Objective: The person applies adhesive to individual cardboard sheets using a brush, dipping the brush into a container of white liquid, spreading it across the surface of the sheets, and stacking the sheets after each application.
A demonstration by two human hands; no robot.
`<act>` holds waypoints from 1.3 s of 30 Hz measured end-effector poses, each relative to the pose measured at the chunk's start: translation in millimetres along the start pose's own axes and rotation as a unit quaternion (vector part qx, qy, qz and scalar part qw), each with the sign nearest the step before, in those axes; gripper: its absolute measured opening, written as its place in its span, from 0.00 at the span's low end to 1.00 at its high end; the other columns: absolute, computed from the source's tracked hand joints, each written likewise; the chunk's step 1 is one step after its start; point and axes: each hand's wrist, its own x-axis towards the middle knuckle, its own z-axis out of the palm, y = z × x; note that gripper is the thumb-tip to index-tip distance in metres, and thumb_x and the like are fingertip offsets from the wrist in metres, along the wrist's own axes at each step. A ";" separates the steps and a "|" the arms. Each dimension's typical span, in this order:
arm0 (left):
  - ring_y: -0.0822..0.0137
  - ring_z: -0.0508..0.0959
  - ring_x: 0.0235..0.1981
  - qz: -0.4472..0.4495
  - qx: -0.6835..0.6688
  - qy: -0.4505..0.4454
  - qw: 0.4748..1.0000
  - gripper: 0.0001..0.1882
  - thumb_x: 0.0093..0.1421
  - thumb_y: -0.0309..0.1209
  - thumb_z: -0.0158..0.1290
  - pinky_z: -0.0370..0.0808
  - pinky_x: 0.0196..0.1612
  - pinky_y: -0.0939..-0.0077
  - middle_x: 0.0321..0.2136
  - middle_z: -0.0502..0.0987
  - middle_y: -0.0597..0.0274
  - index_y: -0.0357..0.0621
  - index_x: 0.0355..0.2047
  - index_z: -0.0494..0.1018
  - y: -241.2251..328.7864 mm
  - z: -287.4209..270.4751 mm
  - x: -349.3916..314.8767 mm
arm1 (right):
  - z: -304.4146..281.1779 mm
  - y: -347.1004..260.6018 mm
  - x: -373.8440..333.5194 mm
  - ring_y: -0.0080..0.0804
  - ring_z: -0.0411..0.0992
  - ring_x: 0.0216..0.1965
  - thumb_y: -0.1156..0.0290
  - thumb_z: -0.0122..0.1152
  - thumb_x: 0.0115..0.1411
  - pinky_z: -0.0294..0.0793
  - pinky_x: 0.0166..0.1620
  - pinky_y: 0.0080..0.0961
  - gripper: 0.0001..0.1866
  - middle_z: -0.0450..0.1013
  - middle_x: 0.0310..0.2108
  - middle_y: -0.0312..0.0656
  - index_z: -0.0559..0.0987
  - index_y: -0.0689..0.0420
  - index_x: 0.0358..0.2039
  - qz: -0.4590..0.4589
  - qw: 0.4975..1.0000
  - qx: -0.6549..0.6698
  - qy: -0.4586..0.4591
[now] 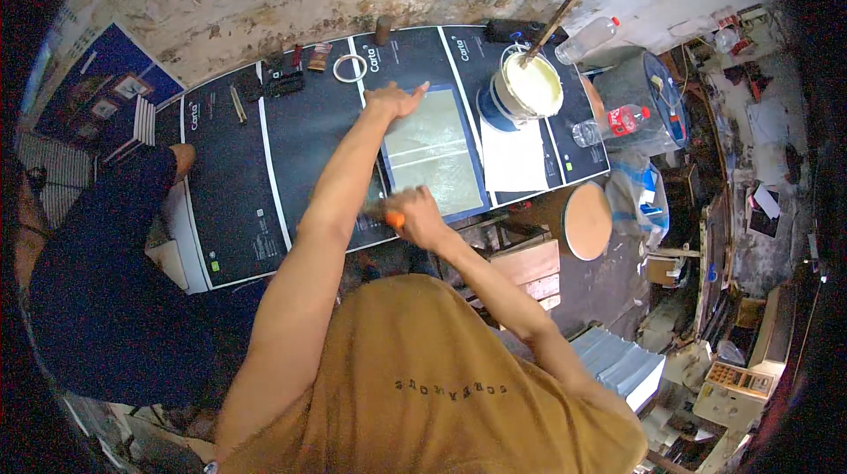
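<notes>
A book cover (434, 126) lies on the table in front of me, with greyish boards inside a dark blue border and pale lines across its middle. My left hand (397, 102) rests with fingers stretched out on its far left corner. Close to the near left corner, my right hand (418, 216) is closed round an orange-handled tool (395, 219). Motion blurs the tool's dark far end, so its kind is unclear. Right of the cover lies a white sheet of paper (514, 156), beside a bucket of cream-coloured paste (533, 86) with a wooden stick (558, 20) in it.
Black boards with white stripes cover the table (231, 156). A ring-shaped roll (350, 68) lies near its back edge. Plastic bottles (628, 119) stand or lie at the right, by a drum (657, 95). Another person in dark clothing (115, 280) is at the left. A round stool (588, 223) stands near right.
</notes>
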 end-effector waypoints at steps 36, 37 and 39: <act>0.48 0.58 0.70 0.019 0.006 0.014 1.000 0.44 0.66 0.67 0.22 0.50 0.67 0.35 0.72 0.51 0.57 0.49 0.65 0.66 -6.7 14.9 6.2 | -79.2 -18.7 -55.8 0.33 0.73 0.47 0.66 0.54 0.56 0.66 0.50 0.38 0.19 0.76 0.49 0.36 0.79 0.47 0.49 -0.050 0.988 -0.131 -0.071; 0.48 0.58 0.70 0.021 0.006 0.011 1.000 0.44 0.66 0.67 0.22 0.50 0.67 0.35 0.72 0.51 0.57 0.49 0.65 0.66 -2.4 16.1 4.8 | -70.3 -7.4 -44.9 0.33 0.73 0.49 0.67 0.53 0.58 0.65 0.51 0.37 0.19 0.75 0.52 0.35 0.79 0.47 0.50 -0.038 0.990 -0.133 -0.024; 0.48 0.59 0.69 0.015 0.013 0.000 1.000 0.44 0.65 0.67 0.22 0.50 0.67 0.34 0.72 0.51 0.57 0.50 0.65 0.66 5.0 9.5 -1.1 | -50.0 11.6 -44.0 0.33 0.73 0.49 0.67 0.54 0.58 0.66 0.51 0.38 0.19 0.76 0.49 0.36 0.79 0.47 0.50 0.000 0.990 -0.122 -0.075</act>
